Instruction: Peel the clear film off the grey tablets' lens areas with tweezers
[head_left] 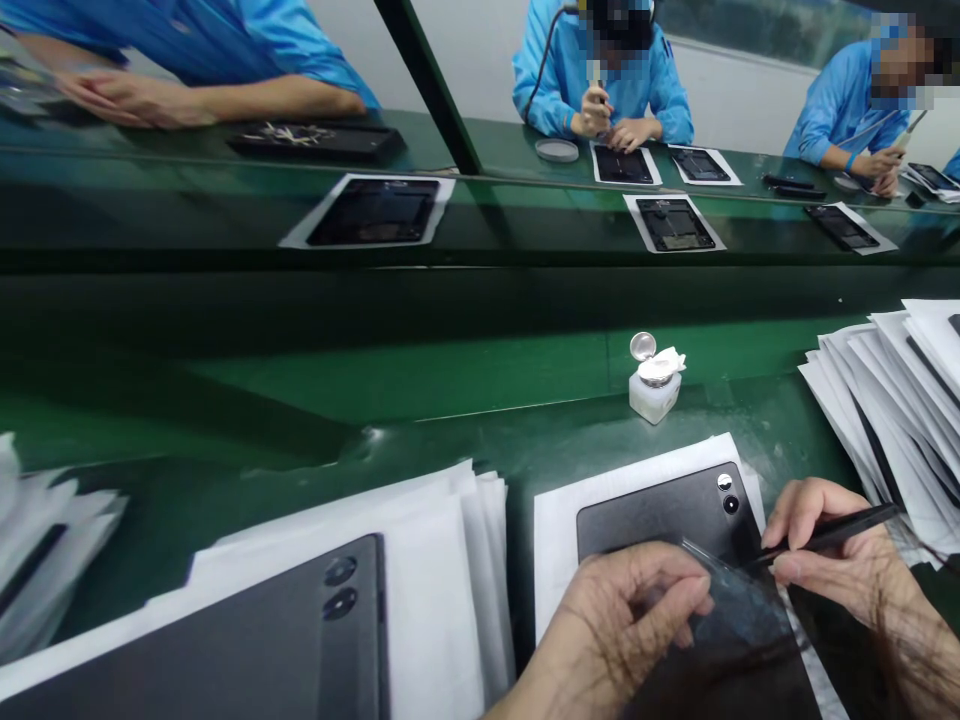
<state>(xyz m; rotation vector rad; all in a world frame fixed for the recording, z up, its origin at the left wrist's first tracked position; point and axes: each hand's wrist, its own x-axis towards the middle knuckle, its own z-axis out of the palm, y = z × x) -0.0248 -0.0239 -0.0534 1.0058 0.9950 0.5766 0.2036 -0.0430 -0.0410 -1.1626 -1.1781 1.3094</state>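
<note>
A dark grey tablet back [660, 510] with two camera rings at its upper right lies on white paper in front of me. Above it, my left hand [637, 605] is closed, with thumb and fingers pinching a clear plastic film [739, 595]. My right hand [840, 550] grips black tweezers [847, 527] between thumb and fingers. The tweezers' tips point left and meet the film's edge; whether they clamp it I cannot tell. Loose dark hair strands cross the view over my wrists and blur part of it.
Left stands a paper-layered stack topped by another tablet [277, 620]. More paper stacks [885, 410] are at right and far left. A small bottle [655, 390] with raised lid is behind. Across a green conveyor [450, 340], people in blue work near tablets on paper [375, 212].
</note>
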